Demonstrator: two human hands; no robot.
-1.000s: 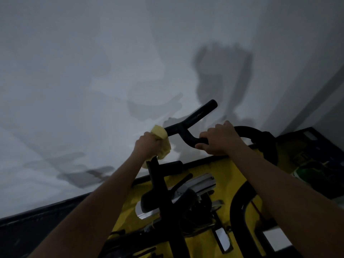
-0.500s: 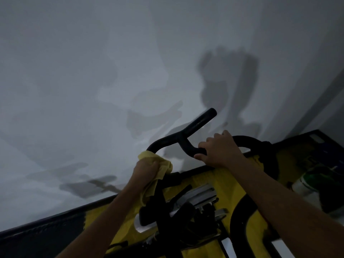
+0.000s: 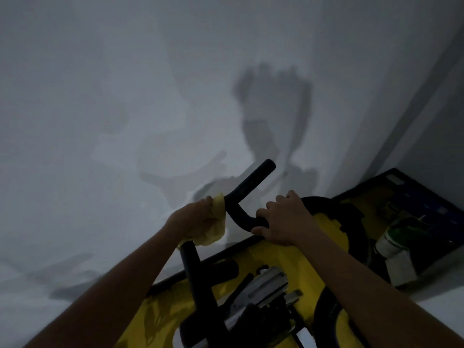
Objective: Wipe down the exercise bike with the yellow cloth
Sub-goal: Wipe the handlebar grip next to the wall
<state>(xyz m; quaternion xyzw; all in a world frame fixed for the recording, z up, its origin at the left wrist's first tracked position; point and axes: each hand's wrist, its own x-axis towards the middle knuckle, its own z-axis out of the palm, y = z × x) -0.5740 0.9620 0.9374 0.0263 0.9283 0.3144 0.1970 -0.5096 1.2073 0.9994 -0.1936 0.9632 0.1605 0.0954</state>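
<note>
The left hand (image 3: 193,221) squeezes the yellow cloth (image 3: 216,219) on the black handlebar (image 3: 241,209); the right hand (image 3: 286,219) grips the bar beside it.

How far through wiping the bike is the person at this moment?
Done: nothing can be confirmed; the dim light shows no clean or dirty areas. In hand: the left hand presses the yellow cloth around the left side of the black handlebar, while the right hand steadies the bar's right side. Left: the upright horn, the post and the frame below look untouched by the cloth now.
</note>
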